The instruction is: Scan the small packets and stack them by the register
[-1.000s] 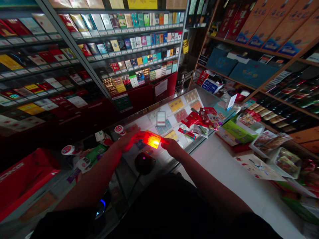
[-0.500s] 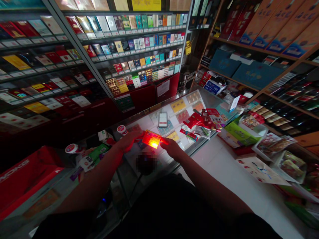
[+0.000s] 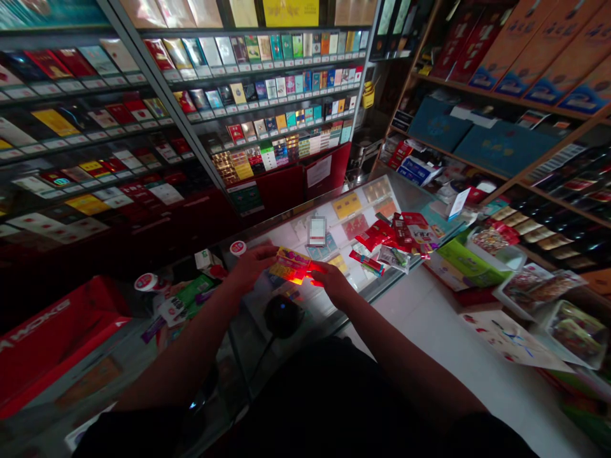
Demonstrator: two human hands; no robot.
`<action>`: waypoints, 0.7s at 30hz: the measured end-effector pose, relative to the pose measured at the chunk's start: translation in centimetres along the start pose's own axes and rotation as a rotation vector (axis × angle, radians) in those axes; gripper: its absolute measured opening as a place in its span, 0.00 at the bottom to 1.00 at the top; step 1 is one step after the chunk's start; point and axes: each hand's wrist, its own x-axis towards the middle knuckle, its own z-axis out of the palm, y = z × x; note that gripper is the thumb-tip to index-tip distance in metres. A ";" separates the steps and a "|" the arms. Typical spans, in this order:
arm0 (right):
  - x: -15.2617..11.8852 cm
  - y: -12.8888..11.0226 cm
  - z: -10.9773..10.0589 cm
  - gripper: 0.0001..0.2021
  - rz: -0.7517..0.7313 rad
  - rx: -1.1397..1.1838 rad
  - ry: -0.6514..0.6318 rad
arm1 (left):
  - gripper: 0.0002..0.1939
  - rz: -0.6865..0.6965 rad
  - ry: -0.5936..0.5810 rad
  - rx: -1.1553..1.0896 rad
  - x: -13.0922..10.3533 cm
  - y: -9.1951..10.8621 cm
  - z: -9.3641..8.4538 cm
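Note:
A small yellow and pink packet (image 3: 292, 266) is held over the glass counter, with red light on its lower right part. My left hand (image 3: 252, 266) grips its left end, fingers closed on the edge. At the other end, the closed fingers of my right hand (image 3: 330, 281) pinch the packet and glow red. Just below it on the counter stands a round black scanner (image 3: 281, 316) with a small blue light and a cable. To the right lie red snack packets (image 3: 377, 235) and a thin red and teal stick packet (image 3: 366, 262).
The glass counter (image 3: 305, 315) runs diagonally. Left are white tubs with red lids (image 3: 146, 282), a green packet (image 3: 193, 296) and a red box (image 3: 62, 337). Cigarette shelves (image 3: 267, 95) stand behind. Snack bins (image 3: 496, 254) and bottle racks (image 3: 539, 203) are at right.
The red glare on the packet has dimmed, so its pink and yellow print shows more clearly. The whole view has shifted slightly; both hands still hold the packet.

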 end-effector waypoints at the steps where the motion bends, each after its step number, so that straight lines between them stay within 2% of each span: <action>1: 0.1 0.1 0.0 0.20 -0.005 0.017 0.005 | 0.36 0.002 0.019 -0.005 0.0 0.0 0.0; 8: 0.4 -0.5 0.7 0.23 0.004 0.117 -0.041 | 0.34 -0.027 0.080 0.079 -1.6 1.4 -0.2; 13: 0.5 -1.0 1.4 0.23 0.022 0.157 -0.068 | 0.32 -0.025 0.150 0.106 -3.0 1.6 -1.2; 17: 0.7 -0.9 1.6 0.25 0.025 0.200 -0.044 | 0.31 -0.063 0.235 0.002 -4.3 1.6 -3.3; 21: 0.8 -0.6 1.2 0.24 0.034 0.202 -0.035 | 0.30 -0.071 0.365 0.025 -6.0 1.5 -7.1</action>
